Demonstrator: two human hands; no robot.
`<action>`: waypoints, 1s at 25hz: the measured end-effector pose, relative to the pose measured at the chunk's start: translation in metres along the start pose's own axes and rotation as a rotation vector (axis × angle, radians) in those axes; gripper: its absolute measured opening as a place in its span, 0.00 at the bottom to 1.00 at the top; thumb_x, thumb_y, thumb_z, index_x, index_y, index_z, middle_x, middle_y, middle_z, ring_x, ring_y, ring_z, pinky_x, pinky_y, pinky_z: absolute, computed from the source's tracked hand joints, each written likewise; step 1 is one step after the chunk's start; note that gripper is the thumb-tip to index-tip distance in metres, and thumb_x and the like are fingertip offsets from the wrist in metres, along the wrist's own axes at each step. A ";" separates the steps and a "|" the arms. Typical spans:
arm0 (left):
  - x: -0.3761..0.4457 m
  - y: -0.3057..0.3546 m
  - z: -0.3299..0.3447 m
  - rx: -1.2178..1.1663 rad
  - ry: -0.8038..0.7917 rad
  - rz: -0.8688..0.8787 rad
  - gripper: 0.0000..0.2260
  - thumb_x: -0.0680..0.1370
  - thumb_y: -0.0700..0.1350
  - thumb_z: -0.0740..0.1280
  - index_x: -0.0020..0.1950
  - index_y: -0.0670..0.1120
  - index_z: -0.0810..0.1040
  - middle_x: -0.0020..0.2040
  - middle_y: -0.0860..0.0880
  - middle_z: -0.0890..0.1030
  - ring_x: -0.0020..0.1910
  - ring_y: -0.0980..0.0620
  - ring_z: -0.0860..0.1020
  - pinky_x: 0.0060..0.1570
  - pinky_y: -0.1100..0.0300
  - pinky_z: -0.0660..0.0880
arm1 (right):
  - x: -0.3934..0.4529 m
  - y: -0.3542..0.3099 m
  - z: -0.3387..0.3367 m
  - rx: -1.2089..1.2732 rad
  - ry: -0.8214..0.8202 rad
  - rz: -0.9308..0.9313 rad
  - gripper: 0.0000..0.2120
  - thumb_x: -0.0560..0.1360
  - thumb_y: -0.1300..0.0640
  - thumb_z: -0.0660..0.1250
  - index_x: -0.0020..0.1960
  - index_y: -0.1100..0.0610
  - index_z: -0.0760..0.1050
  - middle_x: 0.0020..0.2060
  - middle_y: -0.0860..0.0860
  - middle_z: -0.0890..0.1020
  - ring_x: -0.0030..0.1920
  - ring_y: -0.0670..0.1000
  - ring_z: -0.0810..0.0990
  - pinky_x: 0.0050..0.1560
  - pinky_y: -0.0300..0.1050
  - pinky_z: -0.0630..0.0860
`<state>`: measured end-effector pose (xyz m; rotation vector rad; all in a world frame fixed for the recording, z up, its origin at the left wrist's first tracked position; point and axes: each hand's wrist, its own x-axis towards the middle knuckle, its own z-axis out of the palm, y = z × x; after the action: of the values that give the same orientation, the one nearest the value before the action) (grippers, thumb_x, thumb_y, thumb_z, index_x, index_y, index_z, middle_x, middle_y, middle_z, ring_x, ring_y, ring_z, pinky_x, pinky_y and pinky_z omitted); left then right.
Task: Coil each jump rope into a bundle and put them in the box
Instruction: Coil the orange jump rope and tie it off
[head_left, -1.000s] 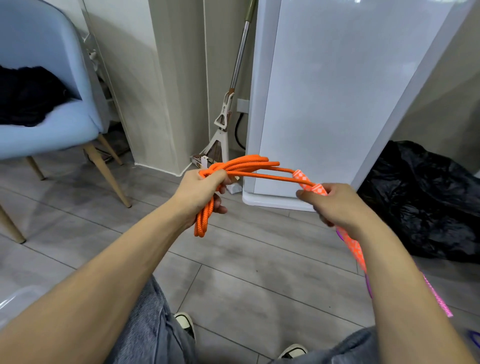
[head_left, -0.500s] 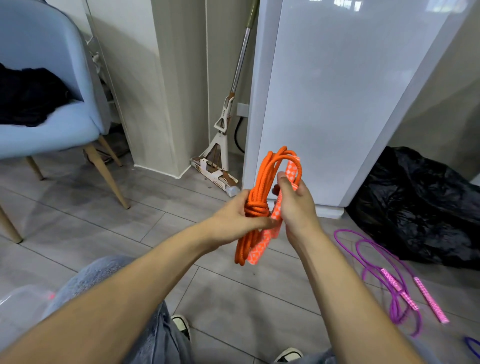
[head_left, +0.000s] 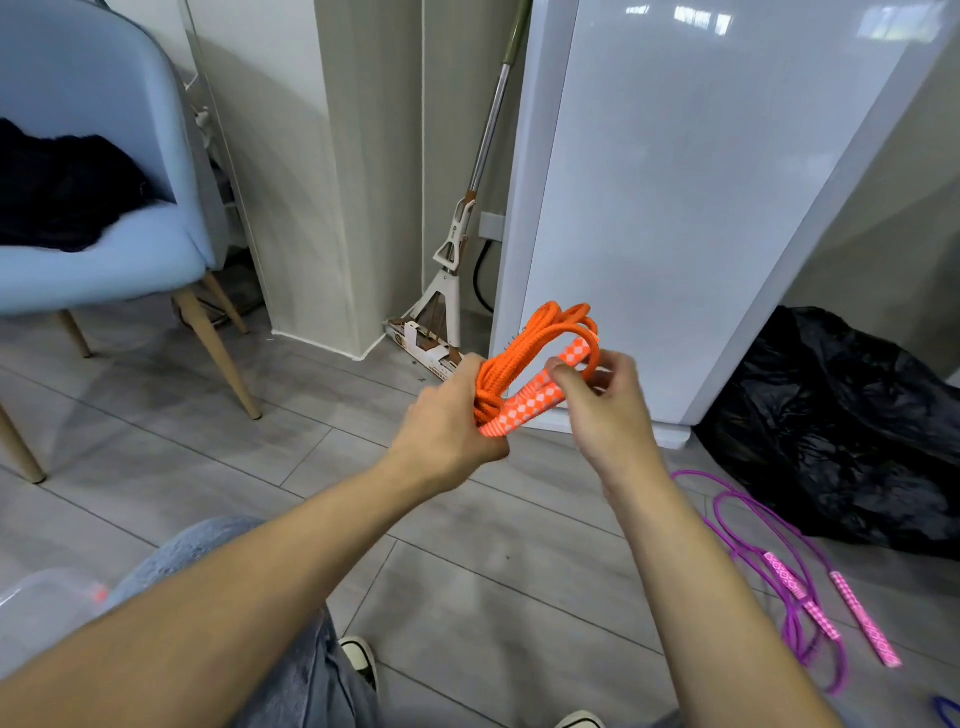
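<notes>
Fingers of the left hand (head_left: 447, 431) grip the coiled orange jump rope (head_left: 524, 364). The right hand (head_left: 605, 402) pinches its checkered handle (head_left: 535, 397). A clear box (head_left: 36, 608) shows blurred contents.

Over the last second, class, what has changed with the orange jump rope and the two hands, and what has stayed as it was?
The orange jump rope, earlier stretched level between the hands, now stands gathered as an upright bundle. The right hand has moved in and pinches the checkered handle beside the coils. The left hand still grips the bundle's base. The blue chair and mop stayed put.
</notes>
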<state>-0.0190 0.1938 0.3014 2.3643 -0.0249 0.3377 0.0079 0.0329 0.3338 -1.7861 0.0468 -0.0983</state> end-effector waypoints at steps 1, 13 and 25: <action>0.005 -0.004 -0.010 0.174 0.033 0.069 0.24 0.64 0.45 0.71 0.58 0.51 0.69 0.40 0.52 0.81 0.39 0.43 0.78 0.36 0.53 0.72 | 0.000 0.000 -0.008 -0.098 0.072 -0.109 0.23 0.72 0.45 0.72 0.63 0.50 0.70 0.58 0.51 0.77 0.59 0.51 0.77 0.57 0.46 0.74; -0.058 -0.083 -0.143 1.049 0.329 0.241 0.25 0.71 0.40 0.66 0.69 0.45 0.68 0.46 0.47 0.80 0.46 0.41 0.79 0.56 0.45 0.67 | -0.032 -0.063 0.133 -1.223 -0.433 -1.100 0.35 0.67 0.39 0.71 0.69 0.50 0.67 0.62 0.50 0.78 0.69 0.56 0.72 0.77 0.63 0.51; -0.276 -0.240 -0.231 1.095 0.116 -0.205 0.23 0.67 0.39 0.66 0.62 0.45 0.70 0.45 0.48 0.79 0.44 0.42 0.77 0.54 0.47 0.68 | -0.208 -0.023 0.360 -0.933 -1.269 -0.843 0.19 0.66 0.51 0.72 0.53 0.46 0.68 0.50 0.46 0.81 0.53 0.53 0.80 0.51 0.48 0.70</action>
<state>-0.3122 0.5037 0.2313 3.3667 0.5935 0.4588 -0.1667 0.4060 0.2710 -2.3271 -1.8110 0.5473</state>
